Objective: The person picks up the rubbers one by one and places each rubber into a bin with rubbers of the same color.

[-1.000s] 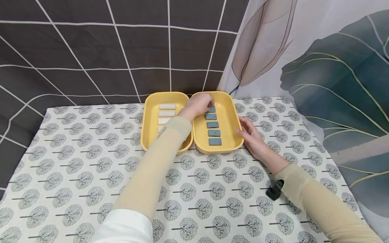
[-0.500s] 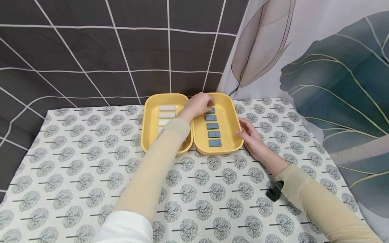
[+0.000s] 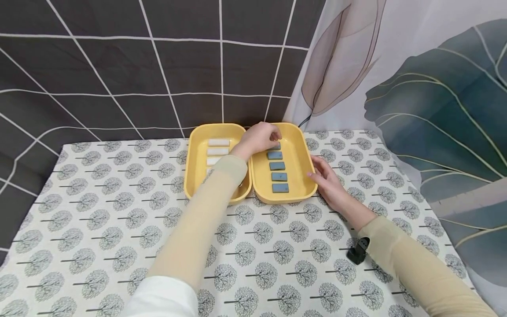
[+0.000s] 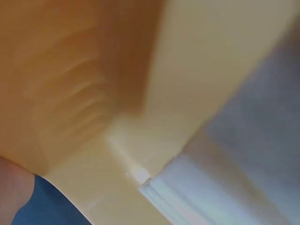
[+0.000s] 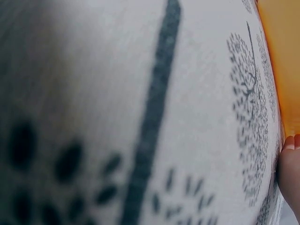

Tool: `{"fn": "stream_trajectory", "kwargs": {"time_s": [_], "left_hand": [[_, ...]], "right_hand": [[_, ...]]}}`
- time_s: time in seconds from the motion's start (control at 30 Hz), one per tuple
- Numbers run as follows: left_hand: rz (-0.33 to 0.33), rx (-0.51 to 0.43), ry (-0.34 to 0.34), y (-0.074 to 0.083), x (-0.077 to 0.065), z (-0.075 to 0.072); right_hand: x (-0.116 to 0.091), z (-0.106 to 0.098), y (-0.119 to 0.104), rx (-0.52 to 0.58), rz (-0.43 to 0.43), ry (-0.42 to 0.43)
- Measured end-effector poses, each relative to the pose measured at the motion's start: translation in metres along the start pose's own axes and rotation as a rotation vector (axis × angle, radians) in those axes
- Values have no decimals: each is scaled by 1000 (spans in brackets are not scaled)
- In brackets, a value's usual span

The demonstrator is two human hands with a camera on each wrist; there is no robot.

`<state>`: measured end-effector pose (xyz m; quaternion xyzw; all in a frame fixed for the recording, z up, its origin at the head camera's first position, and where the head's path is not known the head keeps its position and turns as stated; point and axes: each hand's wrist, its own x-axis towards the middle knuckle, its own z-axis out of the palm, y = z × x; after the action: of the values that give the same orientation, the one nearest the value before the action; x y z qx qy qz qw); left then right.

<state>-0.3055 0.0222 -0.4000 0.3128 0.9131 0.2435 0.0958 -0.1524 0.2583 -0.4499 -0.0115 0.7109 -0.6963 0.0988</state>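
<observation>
Two yellow trays stand side by side. Flat white blocks (image 3: 218,152) lie in a column in the left tray (image 3: 190,169), partly behind my left forearm. The right tray (image 3: 303,182) has a column of flat blue blocks (image 3: 277,166). My left hand (image 3: 259,137) reaches over the shared rims, its curled fingers at the farthest blue block (image 3: 276,147), which it partly hides. Whether they pinch it or only touch it is hidden. My right hand (image 3: 328,180) holds the right tray's side, thumb at the rim and fingers outside. In the right wrist view, that hand (image 5: 289,173) touches the yellow wall.
A tree-print cloth (image 3: 130,220) covers the table. Behind the trays hangs a dark cloth with a white grid (image 3: 190,66), and a leaf-print curtain (image 3: 439,110) hangs at right. A small black device (image 3: 358,250) sits by my right wrist. The left wrist view is mostly blurred yellow.
The head view has tipped slightly, so everything sits a little lower. My left fingers have shifted slightly at the farthest blue block; the right hand keeps its place.
</observation>
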Motion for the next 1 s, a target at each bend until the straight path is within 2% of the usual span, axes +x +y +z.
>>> {"fn": "stream_trajectory", "kwargs": {"time_s": [0.27, 0.5, 0.8, 1.0], "left_hand": [[40, 29, -30, 3, -6, -12], [65, -8, -16, 5, -18, -33], [91, -25, 14, 2, -46, -57], [136, -80, 49, -2, -73, -69]], "right_hand": [[3, 0, 0, 3, 19, 5], [4, -3, 0, -8, 12, 4], [7, -6, 2, -3, -3, -5], [8, -4, 3, 8, -8, -2]]}}
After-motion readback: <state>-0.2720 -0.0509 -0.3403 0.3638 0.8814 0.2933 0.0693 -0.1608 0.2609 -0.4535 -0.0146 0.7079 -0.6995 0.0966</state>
